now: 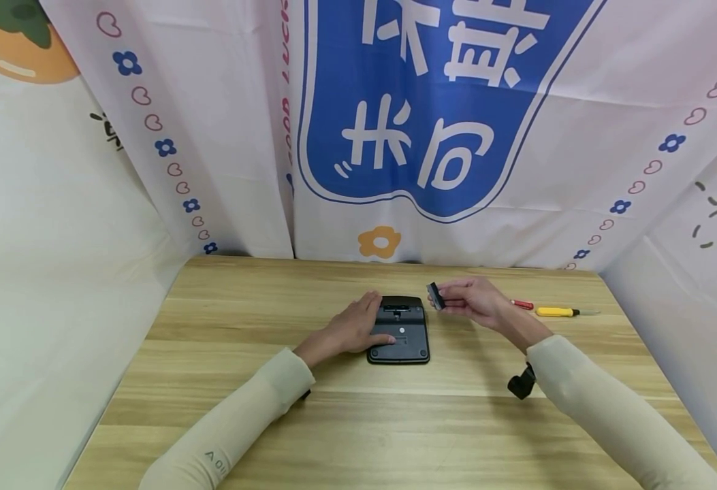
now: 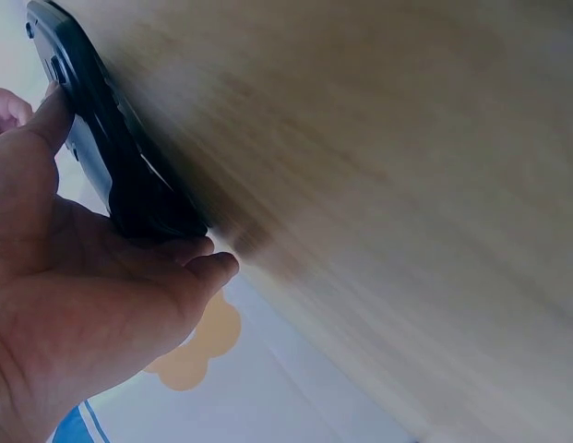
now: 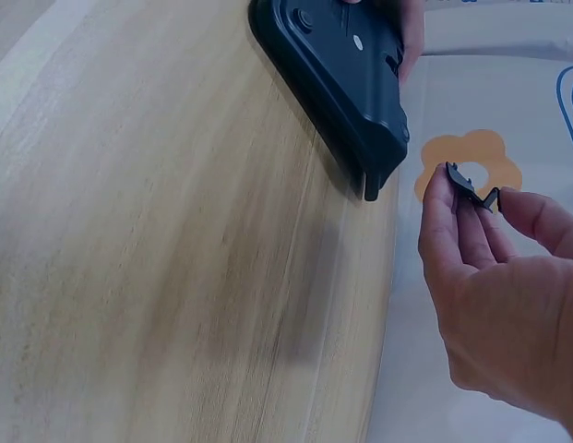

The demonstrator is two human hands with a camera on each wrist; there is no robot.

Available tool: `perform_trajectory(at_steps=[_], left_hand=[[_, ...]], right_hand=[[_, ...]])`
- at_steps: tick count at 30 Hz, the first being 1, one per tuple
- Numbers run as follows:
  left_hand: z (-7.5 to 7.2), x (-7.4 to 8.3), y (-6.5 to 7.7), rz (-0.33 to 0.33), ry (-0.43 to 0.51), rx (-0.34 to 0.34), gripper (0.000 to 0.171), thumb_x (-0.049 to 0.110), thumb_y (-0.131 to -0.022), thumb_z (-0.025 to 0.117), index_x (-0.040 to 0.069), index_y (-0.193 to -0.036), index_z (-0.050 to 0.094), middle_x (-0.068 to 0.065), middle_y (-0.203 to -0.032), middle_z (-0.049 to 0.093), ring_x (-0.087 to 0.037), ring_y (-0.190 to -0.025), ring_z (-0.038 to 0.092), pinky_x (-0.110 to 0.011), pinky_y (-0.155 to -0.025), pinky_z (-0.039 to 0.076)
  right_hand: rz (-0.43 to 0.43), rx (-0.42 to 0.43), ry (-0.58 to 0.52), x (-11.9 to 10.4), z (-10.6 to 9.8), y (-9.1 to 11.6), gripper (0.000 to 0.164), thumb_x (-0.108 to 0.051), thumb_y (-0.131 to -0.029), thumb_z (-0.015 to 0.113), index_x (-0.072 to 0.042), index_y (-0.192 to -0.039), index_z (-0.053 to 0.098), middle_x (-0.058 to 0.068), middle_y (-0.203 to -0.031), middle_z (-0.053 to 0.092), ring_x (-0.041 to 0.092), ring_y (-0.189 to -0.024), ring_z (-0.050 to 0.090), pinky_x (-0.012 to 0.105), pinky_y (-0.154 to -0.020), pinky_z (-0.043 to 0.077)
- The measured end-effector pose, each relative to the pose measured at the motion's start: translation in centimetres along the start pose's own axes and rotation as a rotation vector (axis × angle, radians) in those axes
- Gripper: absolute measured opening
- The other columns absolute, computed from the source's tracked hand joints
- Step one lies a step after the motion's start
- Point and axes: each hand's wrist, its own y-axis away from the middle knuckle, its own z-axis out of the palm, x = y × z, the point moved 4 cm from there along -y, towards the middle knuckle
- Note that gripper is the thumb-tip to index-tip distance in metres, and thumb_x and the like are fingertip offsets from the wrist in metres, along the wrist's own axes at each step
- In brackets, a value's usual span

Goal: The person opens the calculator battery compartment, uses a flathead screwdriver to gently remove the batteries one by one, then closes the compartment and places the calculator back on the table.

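A black calculator [image 1: 410, 350] lies face down on the wooden table, its back with round rubber feet turned up. Near its far end the battery slot [image 1: 396, 309] is uncovered. My left hand [image 1: 353, 327] holds the calculator by its left side, thumb across the back and fingers along the edge. Just right of the calculator's far corner, my right hand [image 1: 474, 299] pinches a small black battery cover [image 1: 435, 297] between thumb and fingertips, raised above the table. The right wrist view shows the cover [image 3: 466, 186] side-on, with a bent clip at one end.
To the right of my right hand lie a yellow-handled screwdriver [image 1: 557, 312] and a red-handled tool [image 1: 522, 304], the latter partly hidden by my wrist. A printed white cloth [image 1: 242, 170] hangs behind the table's far edge.
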Motion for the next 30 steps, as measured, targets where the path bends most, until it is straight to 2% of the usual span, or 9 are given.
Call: perform_trajectory(at_steps=[7, 17, 26, 30], left_hand=[[-0.1, 0.0, 0.0, 0.001, -0.005, -0.006, 0.098, 0.058, -0.103, 0.062, -0.001, -0.168, 0.018, -0.019, -0.175, 0.017, -0.031, -0.163, 0.016, -0.047, -0.131, 0.022], [-0.1, 0.0, 0.1, 0.002, 0.002, -0.004, 0.098, 0.057, -0.103, 0.063, -0.002, -0.167, 0.019, -0.020, -0.175, 0.017, -0.031, -0.163, 0.017, -0.048, -0.131, 0.022], [-0.1, 0.1, 0.1, 0.013, 0.000, 0.001, 0.098, 0.057, -0.103, 0.063, -0.002, -0.167, 0.019, -0.020, -0.175, 0.017, -0.032, -0.163, 0.018, -0.048, -0.131, 0.023], [-0.2, 0.1, 0.1, 0.011, 0.007, 0.000, 0.098, 0.057, -0.103, 0.062, -0.002, -0.167, 0.019, -0.020, -0.175, 0.017, -0.032, -0.163, 0.018, -0.048, -0.131, 0.022]], right_hand=[[0.004, 0.005, 0.020, -0.1, 0.2, 0.0, 0.044, 0.001, -0.107, 0.059, 0.017, -0.146, 0.050, 0.017, -0.113, 0.079, 0.024, -0.100, 0.079, 0.039, -0.096, 0.060], [0.003, 0.014, 0.093, -0.1, 0.7, 0.0, 0.041, -0.002, -0.106, 0.062, 0.015, -0.143, 0.056, 0.018, -0.118, 0.077, 0.028, -0.106, 0.077, 0.050, -0.107, 0.050], [0.003, 0.033, 0.137, -0.1, 1.2, -0.3, 0.037, -0.002, -0.105, 0.064, 0.013, -0.139, 0.062, 0.020, -0.122, 0.076, 0.035, -0.113, 0.075, 0.051, -0.106, 0.053], [-0.013, 0.008, 0.159, -0.2, 1.7, -0.3, 0.038, -0.001, -0.105, 0.063, 0.015, -0.140, 0.060, 0.023, -0.122, 0.075, 0.036, -0.114, 0.074, 0.051, -0.106, 0.053]])
